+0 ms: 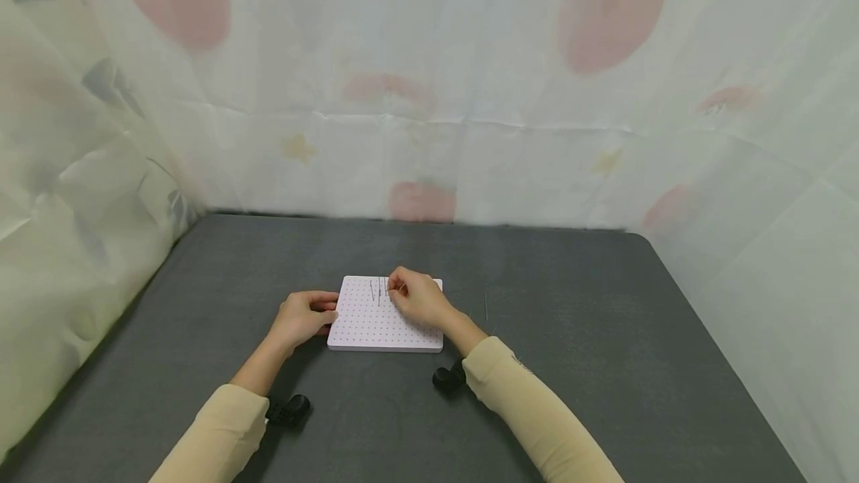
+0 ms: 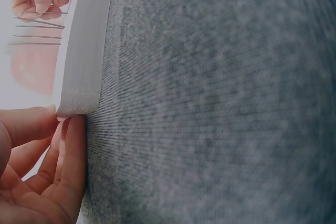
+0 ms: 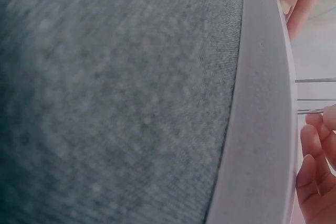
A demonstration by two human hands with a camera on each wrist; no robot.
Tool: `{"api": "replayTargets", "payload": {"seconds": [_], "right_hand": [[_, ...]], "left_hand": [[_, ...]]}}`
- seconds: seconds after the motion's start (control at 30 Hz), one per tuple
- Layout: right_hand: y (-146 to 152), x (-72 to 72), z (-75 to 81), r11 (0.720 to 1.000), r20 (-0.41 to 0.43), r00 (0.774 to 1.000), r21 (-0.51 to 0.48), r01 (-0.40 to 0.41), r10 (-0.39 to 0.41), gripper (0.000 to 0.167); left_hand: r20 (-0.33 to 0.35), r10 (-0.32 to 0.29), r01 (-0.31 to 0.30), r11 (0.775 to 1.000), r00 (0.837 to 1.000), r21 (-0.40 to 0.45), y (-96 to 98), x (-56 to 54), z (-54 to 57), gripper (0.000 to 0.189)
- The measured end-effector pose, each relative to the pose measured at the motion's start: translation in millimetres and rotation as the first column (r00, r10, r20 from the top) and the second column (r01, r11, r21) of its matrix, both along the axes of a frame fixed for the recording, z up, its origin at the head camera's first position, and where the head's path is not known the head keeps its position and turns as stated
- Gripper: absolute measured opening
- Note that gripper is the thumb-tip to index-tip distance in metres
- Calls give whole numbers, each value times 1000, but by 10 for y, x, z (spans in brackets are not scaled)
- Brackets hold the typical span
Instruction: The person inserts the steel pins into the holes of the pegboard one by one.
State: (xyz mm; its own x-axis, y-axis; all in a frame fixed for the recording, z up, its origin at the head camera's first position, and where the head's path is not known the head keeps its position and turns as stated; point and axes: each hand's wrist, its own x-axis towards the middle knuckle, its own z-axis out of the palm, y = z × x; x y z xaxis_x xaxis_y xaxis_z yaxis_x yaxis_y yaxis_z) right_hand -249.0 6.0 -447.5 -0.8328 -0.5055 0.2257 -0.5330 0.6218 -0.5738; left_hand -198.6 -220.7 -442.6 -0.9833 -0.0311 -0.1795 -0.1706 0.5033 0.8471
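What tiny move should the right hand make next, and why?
Probably press the thin grey metal pin gently down: the bare right hand pinches it with its foot at the flat white dotted board, similar pins stand there, and the bare left hand holds the board's edge. Whether it is seated, I can't tell.

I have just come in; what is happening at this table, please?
A person's left hand holds the left edge of a white dotted board. The right hand pinches a thin pin near the board's far edge. Several other pins stand in the board beside it, and a loose pin lies on the table to the right.
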Motion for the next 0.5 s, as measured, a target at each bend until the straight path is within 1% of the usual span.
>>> {"api": "replayTargets", "payload": {"seconds": [0.23,0.4,0.5], "right_hand": [[-2,5,-1,1000,-9,1000,7,7,-7,5],[1,15,7,1000,-24,1000,17,0,1,4],[11,21,11,1000,-24,1000,17,-3,3,6]], "left_hand": [[-1,-4,4,1000,1000,-7,-6,-5,-21,36],[8,5,-5,1000,1000,-18,-12,-27,-60,36],[11,14,-13,1000,1000,-17,-14,-33,-69,36]]}}
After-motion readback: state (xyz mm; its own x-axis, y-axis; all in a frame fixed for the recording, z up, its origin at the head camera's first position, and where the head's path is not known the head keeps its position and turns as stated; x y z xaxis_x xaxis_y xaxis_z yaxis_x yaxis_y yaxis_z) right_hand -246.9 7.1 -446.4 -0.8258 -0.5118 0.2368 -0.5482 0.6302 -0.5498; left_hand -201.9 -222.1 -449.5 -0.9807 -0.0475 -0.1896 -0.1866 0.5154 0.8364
